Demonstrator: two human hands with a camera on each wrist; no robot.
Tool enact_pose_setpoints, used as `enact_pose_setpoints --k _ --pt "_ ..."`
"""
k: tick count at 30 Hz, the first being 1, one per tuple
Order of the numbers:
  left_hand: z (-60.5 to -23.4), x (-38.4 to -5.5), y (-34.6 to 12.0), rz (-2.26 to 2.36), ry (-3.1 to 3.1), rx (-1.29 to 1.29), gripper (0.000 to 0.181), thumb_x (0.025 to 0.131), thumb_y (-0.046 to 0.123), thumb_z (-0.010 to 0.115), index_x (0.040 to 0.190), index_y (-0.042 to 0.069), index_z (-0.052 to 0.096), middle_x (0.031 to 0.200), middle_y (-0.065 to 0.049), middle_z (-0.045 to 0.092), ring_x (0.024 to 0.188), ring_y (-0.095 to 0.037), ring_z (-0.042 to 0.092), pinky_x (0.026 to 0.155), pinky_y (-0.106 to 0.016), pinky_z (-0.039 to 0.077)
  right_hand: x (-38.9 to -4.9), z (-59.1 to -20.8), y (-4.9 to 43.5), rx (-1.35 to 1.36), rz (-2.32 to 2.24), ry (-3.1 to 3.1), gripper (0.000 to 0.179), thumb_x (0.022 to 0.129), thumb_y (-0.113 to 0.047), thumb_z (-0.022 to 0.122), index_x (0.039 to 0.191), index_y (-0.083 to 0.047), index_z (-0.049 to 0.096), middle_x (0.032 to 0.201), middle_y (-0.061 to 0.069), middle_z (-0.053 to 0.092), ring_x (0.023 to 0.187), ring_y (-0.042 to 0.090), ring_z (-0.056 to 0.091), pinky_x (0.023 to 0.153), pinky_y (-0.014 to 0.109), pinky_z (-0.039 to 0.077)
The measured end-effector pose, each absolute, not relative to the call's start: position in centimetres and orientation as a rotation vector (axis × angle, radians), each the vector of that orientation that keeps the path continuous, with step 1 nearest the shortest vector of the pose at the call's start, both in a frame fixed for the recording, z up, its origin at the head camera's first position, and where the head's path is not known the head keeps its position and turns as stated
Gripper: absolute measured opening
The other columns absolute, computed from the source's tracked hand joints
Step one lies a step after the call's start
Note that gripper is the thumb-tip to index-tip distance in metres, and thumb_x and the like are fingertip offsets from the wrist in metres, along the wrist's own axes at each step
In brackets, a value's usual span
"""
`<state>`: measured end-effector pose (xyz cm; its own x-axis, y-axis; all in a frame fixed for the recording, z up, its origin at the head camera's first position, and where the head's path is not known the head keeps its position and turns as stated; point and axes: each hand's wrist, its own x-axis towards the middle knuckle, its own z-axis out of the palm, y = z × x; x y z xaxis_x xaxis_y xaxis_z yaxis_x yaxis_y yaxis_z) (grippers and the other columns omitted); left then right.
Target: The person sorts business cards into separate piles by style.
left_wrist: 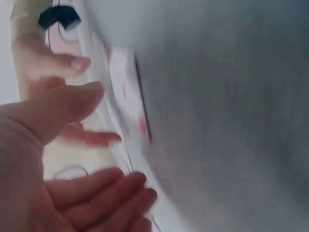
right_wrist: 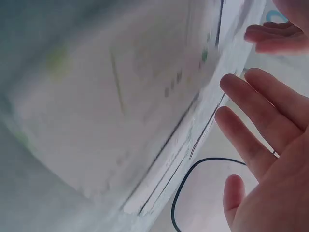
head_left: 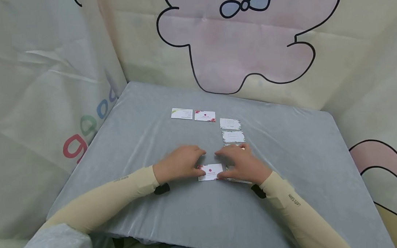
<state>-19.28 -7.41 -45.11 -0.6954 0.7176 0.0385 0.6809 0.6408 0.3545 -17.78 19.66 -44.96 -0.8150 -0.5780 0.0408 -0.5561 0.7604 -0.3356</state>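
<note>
A white business card with pink-red flowers [head_left: 210, 172] lies flat on the grey-covered table between my two hands. At its left edge is my left hand [head_left: 180, 162], thumb tip at the card and fingers spread loosely. My right hand [head_left: 244, 162] hovers at its right side, thumb tip near that edge, partly covering another white card [head_left: 241, 181]. In the left wrist view the floral card [left_wrist: 126, 87] appears beyond the relaxed fingers. The right wrist view has a pale card with green marks [right_wrist: 111, 111] up close and blurred, beside outstretched fingers holding nothing.
Two white cards with leafy borders [head_left: 230, 123] [head_left: 233, 136] form a column behind my right hand, which hides most of a third. Farther back lie a green-and-white card [head_left: 181, 113] and another floral card [head_left: 204, 116]. Printed fabric walls [head_left: 143, 49] enclose the table.
</note>
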Motion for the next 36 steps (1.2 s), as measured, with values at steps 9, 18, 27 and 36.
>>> enact_pose_setpoints --k 9,18,27,36 --pt "-45.7 -15.9 -6.7 0.472 2.849 1.167 0.045 0.082 0.035 0.095 0.114 0.01 0.074 0.097 0.002 0.072 0.081 -0.014 0.062 0.079 -0.033 0.055 -16.0 -45.8 18.9 -0.993 -0.444 2.91 0.055 0.081 -0.04 0.095 0.128 -0.021 0.075 0.123 -0.01 0.076 0.119 0.013 0.067 0.099 0.051 0.029" --pt "-46.0 -15.9 -7.0 0.527 2.864 1.191 0.041 0.087 0.027 0.09 0.12 0.008 0.075 0.104 0.0 0.074 0.088 -0.015 0.066 0.082 -0.035 0.057 -15.7 -45.8 18.8 -1.026 -0.451 2.935 0.052 0.083 -0.035 0.094 0.128 -0.019 0.075 0.121 -0.008 0.076 0.12 0.015 0.067 0.1 0.055 0.031" --pt "-45.8 -17.6 -7.3 0.596 2.851 1.114 0.045 0.089 0.022 0.084 0.13 0.005 0.073 0.109 -0.003 0.075 0.089 -0.014 0.065 0.082 -0.033 0.057 -16.6 -45.9 18.7 -1.028 -0.443 2.98 0.048 0.087 -0.033 0.092 0.129 -0.016 0.075 0.121 -0.004 0.077 0.119 0.019 0.068 0.103 0.056 0.032" --pt "-45.3 -23.5 -6.9 0.508 2.897 1.043 0.051 0.091 0.021 0.081 0.137 0.003 0.069 0.126 -0.01 0.075 0.111 -0.024 0.071 0.1 -0.041 0.059 -22.4 -45.1 18.3 -0.835 -0.457 2.975 0.054 0.092 -0.034 0.088 0.139 -0.016 0.071 0.136 0.004 0.075 0.133 0.025 0.066 0.109 0.061 0.031"
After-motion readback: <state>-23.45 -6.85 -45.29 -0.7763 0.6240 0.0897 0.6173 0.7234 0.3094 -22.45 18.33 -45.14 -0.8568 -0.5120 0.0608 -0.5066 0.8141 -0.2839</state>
